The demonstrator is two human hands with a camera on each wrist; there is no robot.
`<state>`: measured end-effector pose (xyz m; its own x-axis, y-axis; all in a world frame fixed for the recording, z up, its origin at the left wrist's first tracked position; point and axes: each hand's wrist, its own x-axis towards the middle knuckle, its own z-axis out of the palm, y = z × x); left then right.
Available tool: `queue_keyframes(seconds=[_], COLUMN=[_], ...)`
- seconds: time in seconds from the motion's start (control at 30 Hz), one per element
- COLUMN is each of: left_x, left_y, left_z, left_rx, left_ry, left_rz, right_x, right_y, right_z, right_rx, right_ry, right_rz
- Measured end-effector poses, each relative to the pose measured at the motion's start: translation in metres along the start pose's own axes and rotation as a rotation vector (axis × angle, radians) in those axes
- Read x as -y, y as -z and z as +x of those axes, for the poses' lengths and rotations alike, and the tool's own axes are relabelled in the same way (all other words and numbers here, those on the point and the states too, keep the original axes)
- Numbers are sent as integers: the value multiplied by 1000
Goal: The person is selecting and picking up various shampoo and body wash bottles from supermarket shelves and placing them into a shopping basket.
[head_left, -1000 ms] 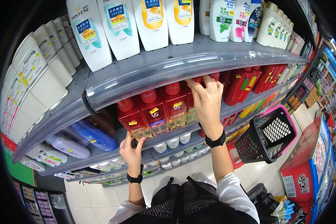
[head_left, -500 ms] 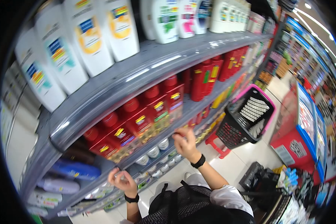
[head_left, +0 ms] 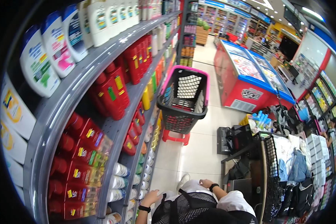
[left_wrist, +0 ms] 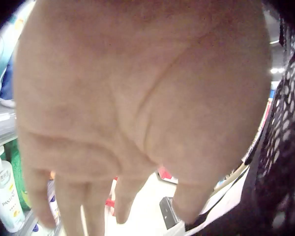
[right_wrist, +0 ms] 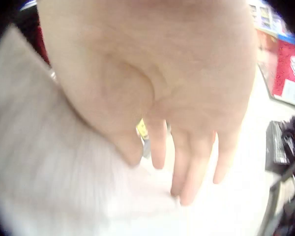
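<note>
My left hand (head_left: 150, 198) hangs low beside the shelf, holding nothing; its fingers reach loosely downward in the left wrist view. The right hand (head_left: 206, 183) is down by my clothing, also with nothing in it, its fingers relaxed and slightly spread in the right wrist view. To the left stands a row of boxed red pump bottles (head_left: 78, 183) with yellow tags on the middle shelf. White jars (head_left: 119, 182) sit on the shelf below, closest to the left hand. A black shopping basket (head_left: 181, 121) with a pink rim is ahead, over a red stool (head_left: 175, 137).
Shampoo bottles (head_left: 39, 63) line the upper shelf, whose curved edge (head_left: 63, 87) runs along the left. A red and blue chest freezer (head_left: 242, 89) stands ahead on the right. Black crates (head_left: 224, 140) and a rack of clothes (head_left: 287, 156) are on the right, beside the tiled floor (head_left: 199, 149).
Both hands have left the red pump bottles and dropped to my sides. My view has turned right along the aisle, so the shelf is now at left and the basket is nearer the middle.
</note>
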<state>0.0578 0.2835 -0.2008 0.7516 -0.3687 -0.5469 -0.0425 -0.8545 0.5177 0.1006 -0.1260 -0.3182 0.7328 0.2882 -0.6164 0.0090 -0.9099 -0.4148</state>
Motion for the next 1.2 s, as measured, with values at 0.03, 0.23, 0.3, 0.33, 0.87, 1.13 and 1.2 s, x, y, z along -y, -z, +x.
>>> queue_keyframes(seconds=[0.03,0.23,0.3,0.33,0.87,1.13,1.2], left_x=[13,9,-14,-22,-267,-364,-376], left_y=[-4,31,45,47,45,32,23], left_z=[12,63,79,88,295,358,363], left_rx=[-119,-145,-154,-157,206,267,324], left_ry=[-55,-37,-51,-45,-389,-672,-697], left_rz=[-21,75,89,89,259,384,411], right_x=[-5,-127,-139,-147,-228,-200,-213], right_y=[-2,-77,-88,-97,48,77,43], right_z=[-7,32,54,61,-27,-167,-169], right_rx=[10,-1,-26,-36,-327,451,512], right_ry=[-97,-107,-93,-86,-461,-904,-923], right_rz=[27,102,132,150,572,699,717])
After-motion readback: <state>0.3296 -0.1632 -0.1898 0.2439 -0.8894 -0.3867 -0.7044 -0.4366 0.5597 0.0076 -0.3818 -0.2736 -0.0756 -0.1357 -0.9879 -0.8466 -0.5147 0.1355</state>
